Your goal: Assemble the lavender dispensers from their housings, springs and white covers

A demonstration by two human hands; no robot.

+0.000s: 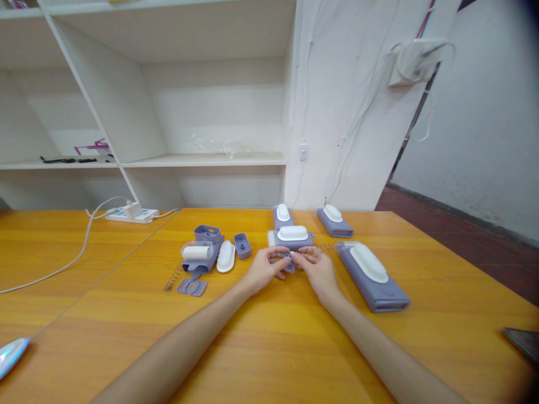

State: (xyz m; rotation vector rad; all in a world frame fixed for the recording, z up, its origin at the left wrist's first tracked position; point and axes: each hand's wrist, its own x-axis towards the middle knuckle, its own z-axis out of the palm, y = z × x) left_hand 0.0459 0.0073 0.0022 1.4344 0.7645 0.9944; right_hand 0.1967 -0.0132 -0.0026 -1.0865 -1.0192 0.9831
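My left hand point(263, 269) and my right hand point(316, 274) meet over the table, thumbs and fingertips pinched on a small grey-purple plastic piece point(289, 267). Fingers cover much of it, so its full shape is hidden. A thin coil spring point(327, 247) stretches out to the right behind my right fingers; whether it is attached to the piece I cannot tell. Just beyond my hands lies a grey-purple housing with a white bristled oval pad point(292, 233) on top. Right of my right hand rests a larger grey-purple housing point(377, 289) bearing a white oval pad point(369, 262).
On the left lie an opened housing point(197, 266), a loose white oval pad point(226, 256), a small grey-purple cup point(242, 246), another spring point(173, 278) and a flat cut-out part point(192, 287). Two housings stand further back. A power strip point(132, 213) trails a white cable.
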